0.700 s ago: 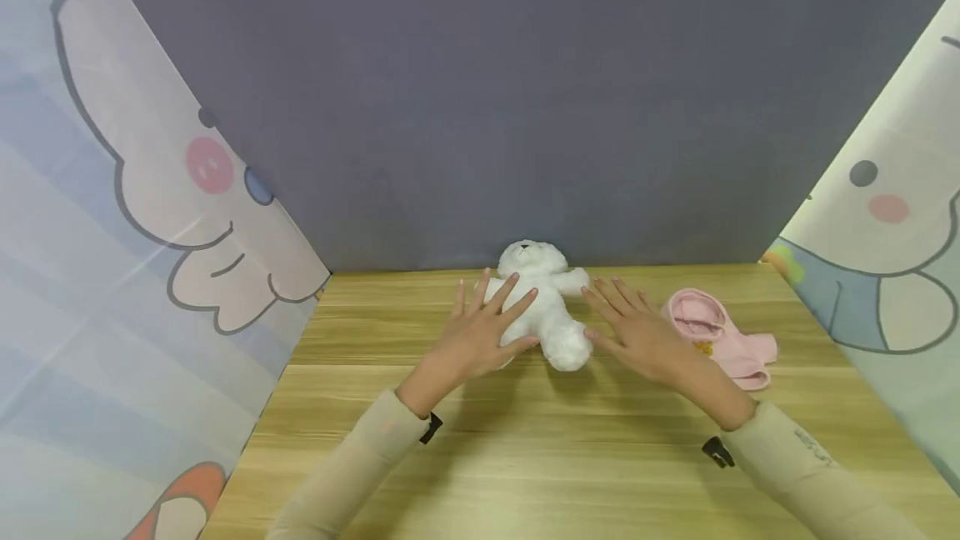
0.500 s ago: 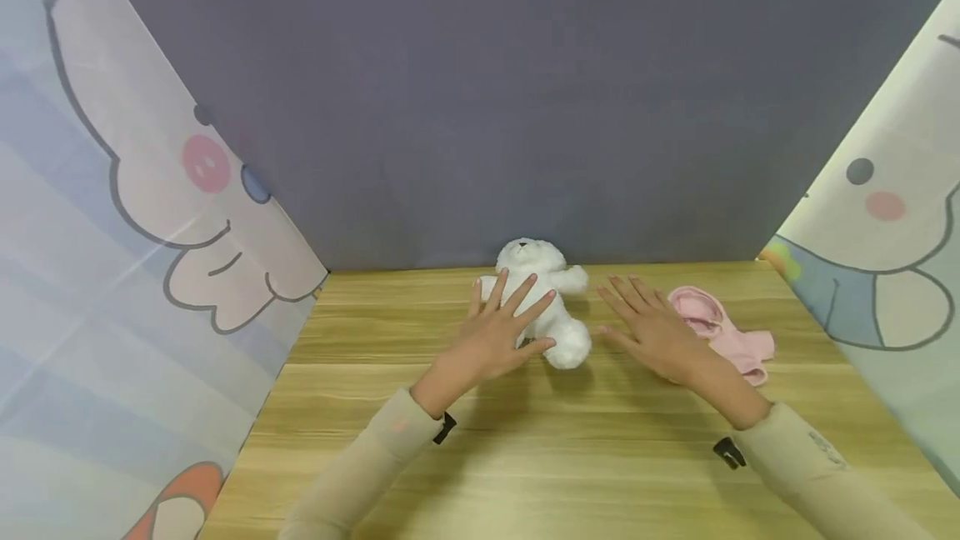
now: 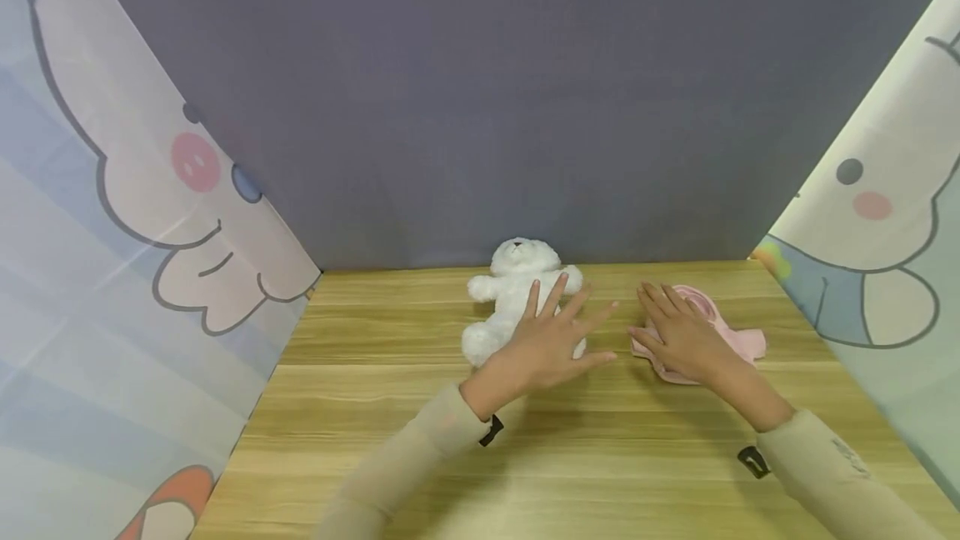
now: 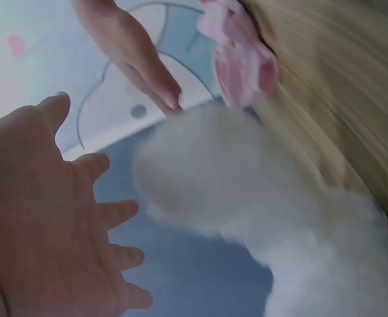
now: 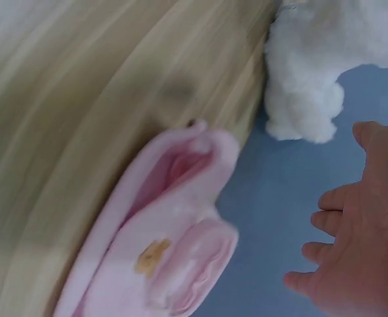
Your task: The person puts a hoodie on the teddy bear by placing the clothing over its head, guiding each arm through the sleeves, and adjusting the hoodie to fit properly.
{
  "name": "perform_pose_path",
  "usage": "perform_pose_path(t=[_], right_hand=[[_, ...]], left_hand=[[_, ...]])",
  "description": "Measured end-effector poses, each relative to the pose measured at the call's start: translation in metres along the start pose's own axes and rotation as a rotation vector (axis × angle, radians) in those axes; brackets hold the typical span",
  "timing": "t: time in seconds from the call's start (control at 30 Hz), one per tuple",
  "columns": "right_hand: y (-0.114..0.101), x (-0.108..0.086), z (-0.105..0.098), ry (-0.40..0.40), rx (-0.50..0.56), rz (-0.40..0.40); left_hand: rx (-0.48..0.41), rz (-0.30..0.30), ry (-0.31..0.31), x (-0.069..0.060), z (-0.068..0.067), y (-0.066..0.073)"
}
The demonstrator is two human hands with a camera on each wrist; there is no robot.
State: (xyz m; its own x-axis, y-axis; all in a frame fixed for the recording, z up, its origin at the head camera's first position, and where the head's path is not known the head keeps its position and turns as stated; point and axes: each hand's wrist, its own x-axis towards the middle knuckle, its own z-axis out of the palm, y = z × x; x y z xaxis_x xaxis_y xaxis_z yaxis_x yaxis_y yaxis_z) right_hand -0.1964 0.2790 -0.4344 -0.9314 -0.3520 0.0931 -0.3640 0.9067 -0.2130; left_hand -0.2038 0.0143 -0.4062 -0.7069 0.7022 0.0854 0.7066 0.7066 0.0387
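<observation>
A white plush bear (image 3: 510, 294) lies on its back near the table's far edge, its head against the grey wall. Above its body and right leg side, my left hand (image 3: 543, 344) hovers with fingers spread, hiding part of it; the left wrist view shows the palm (image 4: 48, 218) apart from the fur. To the right lies a small pink hooded garment (image 3: 738, 340), with a tan bear patch (image 5: 153, 257) visible in the right wrist view. My right hand (image 3: 686, 340) is over the garment's left part, fingers extended, holding nothing.
The wood-grain table (image 3: 360, 440) ends at a grey back wall (image 3: 480, 107). Cartoon-printed curtains (image 3: 75, 340) stand along the left and right sides. A black strap end (image 3: 753, 462) hangs from the right cuff, and another from the left.
Both hands have shifted to the right. The left has moved across the bear, uncovering its left side; the right has gone from beside the bear to over the pink garment.
</observation>
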Motion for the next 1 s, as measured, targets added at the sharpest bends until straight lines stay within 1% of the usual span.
perform_pose_path(t=[0.07, 0.13, 0.2, 0.23, 0.3, 0.33, 0.37, 0.43, 0.53, 0.57, 0.6, 0.67, 0.83, 0.9, 1.0], right_hand=[[0.009, -0.004, 0.001, 0.021, -0.027, -0.013], [0.018, -0.010, 0.003, 0.058, -0.074, -0.066], [0.029, -0.017, 0.007, 0.118, -0.150, -0.150], [0.036, -0.020, 0.010, 0.162, -0.197, -0.217], [0.046, -0.025, 0.014, 0.230, -0.254, -0.317], [0.052, -0.028, 0.016, 0.255, -0.269, -0.343], [0.055, -0.030, 0.018, 0.271, -0.269, -0.344], [0.060, -0.034, 0.019, 0.247, -0.235, -0.291], [0.065, -0.041, 0.018, 0.140, -0.163, -0.094], [0.066, -0.044, 0.017, 0.108, -0.139, -0.041], [0.068, -0.047, 0.016, 0.072, -0.121, -0.001], [0.072, -0.052, 0.015, 0.031, -0.092, 0.049], [0.085, -0.063, 0.016, -0.005, -0.042, 0.087], [0.090, -0.066, 0.019, -0.004, -0.027, 0.091], [0.096, -0.070, 0.025, 0.007, -0.010, 0.087]], left_hand=[[0.025, 0.019, -0.010, 0.006, 0.001, 0.014], [0.043, 0.042, -0.027, 0.012, 0.004, 0.030], [0.047, 0.069, -0.060, 0.016, 0.008, 0.045], [0.037, 0.081, -0.080, 0.019, 0.010, 0.052], [0.009, 0.101, -0.120, 0.024, 0.016, 0.065], [-0.002, 0.104, -0.140, 0.027, 0.019, 0.070], [-0.005, 0.107, -0.155, 0.029, 0.022, 0.075], [-0.001, 0.099, -0.185, 0.035, 0.030, 0.082], [0.044, 0.079, -0.215, 0.042, 0.045, 0.090], [0.057, 0.074, -0.224, 0.045, 0.050, 0.093], [0.071, 0.066, -0.236, 0.047, 0.055, 0.095], [0.101, 0.052, -0.243, 0.054, 0.065, 0.098], [0.142, -0.001, -0.257, 0.072, 0.086, 0.100], [0.133, -0.020, -0.270, 0.079, 0.093, 0.100], [0.112, -0.028, -0.282, 0.085, 0.101, 0.099]])
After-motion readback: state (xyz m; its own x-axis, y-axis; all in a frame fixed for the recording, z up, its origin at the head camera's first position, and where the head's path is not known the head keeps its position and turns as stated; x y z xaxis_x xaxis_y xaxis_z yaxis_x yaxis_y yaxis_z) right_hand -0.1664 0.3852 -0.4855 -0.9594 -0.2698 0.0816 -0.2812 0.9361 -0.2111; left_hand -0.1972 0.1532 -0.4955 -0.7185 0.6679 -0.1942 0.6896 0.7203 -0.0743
